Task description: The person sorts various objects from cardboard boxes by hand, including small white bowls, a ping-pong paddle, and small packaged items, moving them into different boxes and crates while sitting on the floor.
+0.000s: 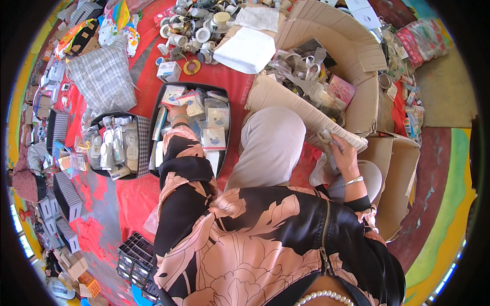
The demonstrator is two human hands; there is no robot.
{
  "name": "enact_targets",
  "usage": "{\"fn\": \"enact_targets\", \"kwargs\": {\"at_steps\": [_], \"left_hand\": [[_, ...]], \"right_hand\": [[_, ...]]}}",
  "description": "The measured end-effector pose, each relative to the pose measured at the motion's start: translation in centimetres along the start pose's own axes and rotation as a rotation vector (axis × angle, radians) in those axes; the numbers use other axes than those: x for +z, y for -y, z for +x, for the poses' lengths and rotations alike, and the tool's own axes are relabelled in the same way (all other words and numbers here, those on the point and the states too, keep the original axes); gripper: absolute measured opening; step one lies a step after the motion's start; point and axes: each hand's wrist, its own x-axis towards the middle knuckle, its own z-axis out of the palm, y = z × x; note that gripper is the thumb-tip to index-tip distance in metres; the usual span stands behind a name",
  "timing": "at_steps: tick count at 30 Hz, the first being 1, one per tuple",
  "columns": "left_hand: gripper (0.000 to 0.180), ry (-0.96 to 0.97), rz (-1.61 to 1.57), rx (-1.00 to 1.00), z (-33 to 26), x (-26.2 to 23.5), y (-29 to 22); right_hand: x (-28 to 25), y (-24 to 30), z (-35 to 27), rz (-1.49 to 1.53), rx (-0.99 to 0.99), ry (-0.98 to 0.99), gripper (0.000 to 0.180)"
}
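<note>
At ten o'clock, the person's left hand [178,111] reached into a dark bin [199,86], among flat packets [218,118]; whether its fingers gripped one could not be told. At three o'clock, the right hand [346,155] grasped a crumpled greyish piece [326,144] beside the cardboard box [286,100], which stood open toward one o'clock.

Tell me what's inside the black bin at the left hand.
Pale cards and clear packets lie in the bin. The left hand and sleeve cover part of the contents; anything beneath is hidden.
</note>
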Motion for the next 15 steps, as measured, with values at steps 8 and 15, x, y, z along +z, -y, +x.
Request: {"fn": "enact_targets", "kwargs": {"at_steps": [8,15], "left_hand": [[0.044,-0.044,-0.285,0.024,-1.5,-1.0,1.9],[0.038,-0.133,-0.358,-0.240,-4.1,-1.7,0.4]], "right_hand": [[1.1,-0.2,0.7,-0.003,0.000,0.050,0.024],[1.2,0.4,0.8,-0.016,0.021,0.071,0.025]]}}
